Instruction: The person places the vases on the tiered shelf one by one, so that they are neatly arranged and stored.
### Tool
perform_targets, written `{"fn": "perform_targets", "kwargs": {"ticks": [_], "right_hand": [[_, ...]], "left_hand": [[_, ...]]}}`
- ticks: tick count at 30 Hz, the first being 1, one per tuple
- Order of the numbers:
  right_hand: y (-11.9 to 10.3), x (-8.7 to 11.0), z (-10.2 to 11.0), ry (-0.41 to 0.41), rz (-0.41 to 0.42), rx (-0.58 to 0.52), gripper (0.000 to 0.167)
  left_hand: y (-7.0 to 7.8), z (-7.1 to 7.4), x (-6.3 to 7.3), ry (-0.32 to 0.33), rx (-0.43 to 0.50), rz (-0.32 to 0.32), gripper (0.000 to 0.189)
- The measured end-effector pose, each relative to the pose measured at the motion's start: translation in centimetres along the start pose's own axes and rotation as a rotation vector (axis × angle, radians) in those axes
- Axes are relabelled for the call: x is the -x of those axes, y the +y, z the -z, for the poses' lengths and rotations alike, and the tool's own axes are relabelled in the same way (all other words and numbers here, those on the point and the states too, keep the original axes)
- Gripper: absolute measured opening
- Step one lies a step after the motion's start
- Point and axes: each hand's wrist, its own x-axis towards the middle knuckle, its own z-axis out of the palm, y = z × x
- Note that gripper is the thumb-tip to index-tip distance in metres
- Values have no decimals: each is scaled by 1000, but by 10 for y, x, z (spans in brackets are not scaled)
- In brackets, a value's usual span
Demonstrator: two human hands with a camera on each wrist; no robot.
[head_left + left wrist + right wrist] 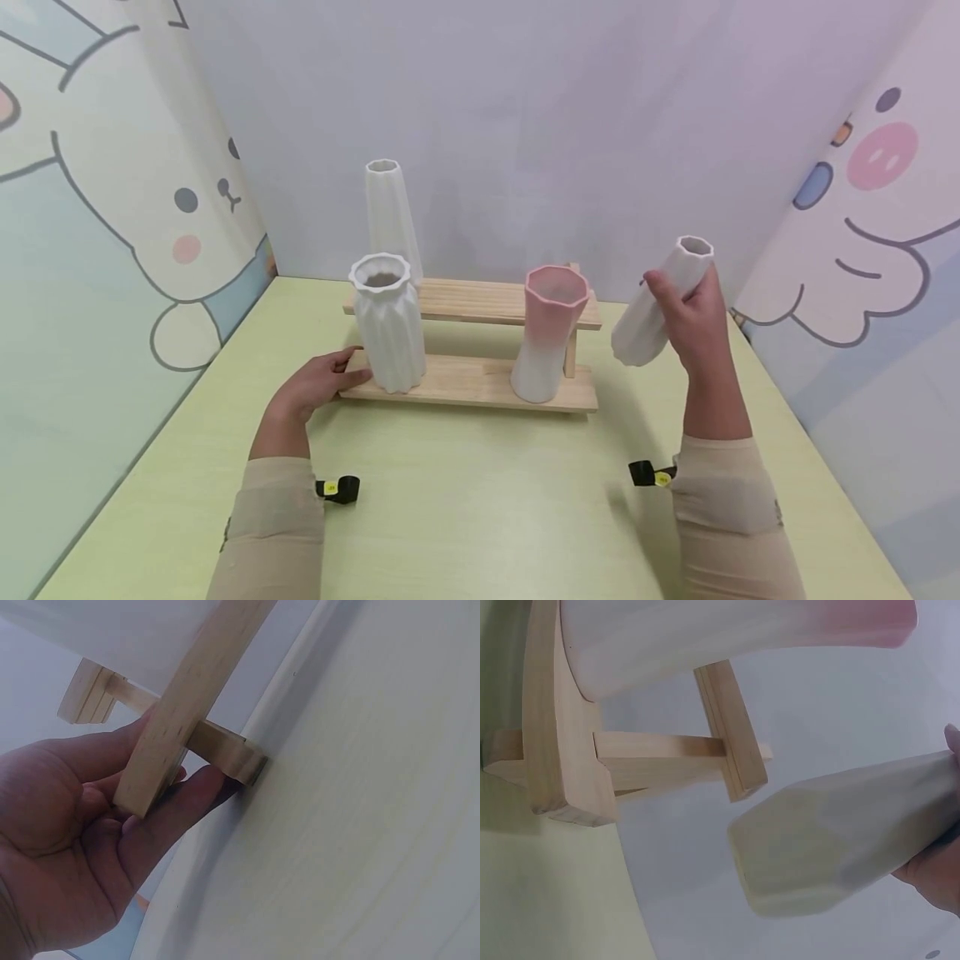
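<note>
My left hand (318, 385) grips the left end of the lower board of a two-tier wooden rack (465, 379); in the left wrist view its thumb and fingers close round the board end (169, 727). Up to the right of the rack, my right hand (693, 321) holds a slim white vase (651, 321) round its upper part, tilted with its mouth up. On the lower board stand a white fluted vase (390, 333) at the left and a pink-and-white vase (547, 333) at the right. A tall white vase (392, 212) stands on the upper board's left end.
The rack stands on a pale yellow-green table (465, 500) near a plain light backdrop (480, 125). Side panels with cartoon animals (150, 208) flank the table. Each wrist carries a small black camera (347, 489).
</note>
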Motion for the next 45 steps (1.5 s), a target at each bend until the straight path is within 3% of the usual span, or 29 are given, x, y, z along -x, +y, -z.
{"fn": "perform_targets", "kwargs": {"ticks": [12,24,33,45], "right_hand": [[-13,-12,-1,-29,9,34,54],[-27,-32,-6,-47,59,-130,48],[-32,-40,-11,-84,62,-48,50],[-41,-52,-28,-166,102,-38,49]], "left_hand": [[-2,1,-1,0,9,-3,102],[0,3,2,-5,-1,2,99],[1,0,2,1,12,-2,99],[-2,-1,0,8,6,5,101]]}}
